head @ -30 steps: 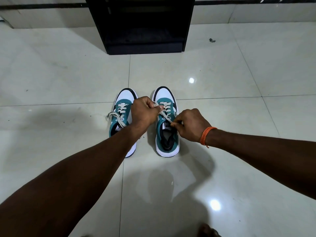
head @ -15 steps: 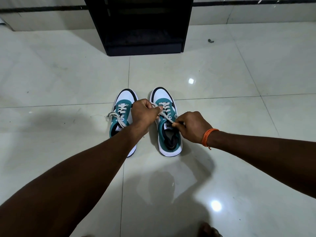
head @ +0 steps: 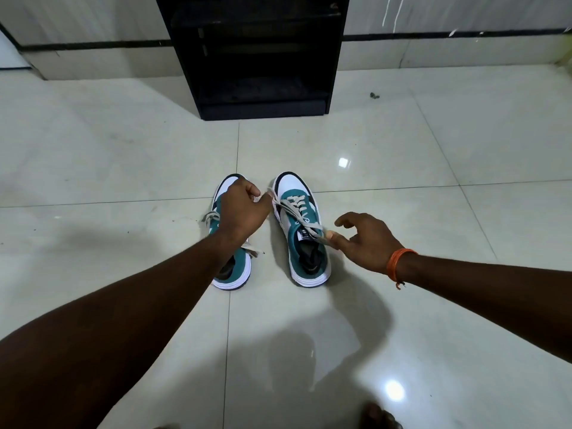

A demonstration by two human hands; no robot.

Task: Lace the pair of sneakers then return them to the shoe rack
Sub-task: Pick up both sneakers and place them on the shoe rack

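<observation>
While both sneakers stand side by side on the floor (head: 402,144), toes toward the black shoe rack (head: 253,57) well beyond the hands, the work is on the right sneaker (head: 301,230). The left hand (head: 243,209) is closed around one end of the lace (head: 305,219) just beside that shoe's toe, and it hides much of the left sneaker (head: 233,270) beneath it. The right hand (head: 365,241) pinches the other lace end between thumb and a finger at the tongue, its remaining fingers spread loose. The two hands are apart, with the lace running slantwise between them across the eyelets.

That lace looks flat, soft and limp, so it should slide easily and needs a firm pinch near its tip to steer it through an eyelet. Each sneaker appears light, with a soft upper and a stiffer white sole; for carrying to the rack, the heel collar or the sole edge would give the surest hold. Loose ends on the left sneaker could trail or snag.
</observation>
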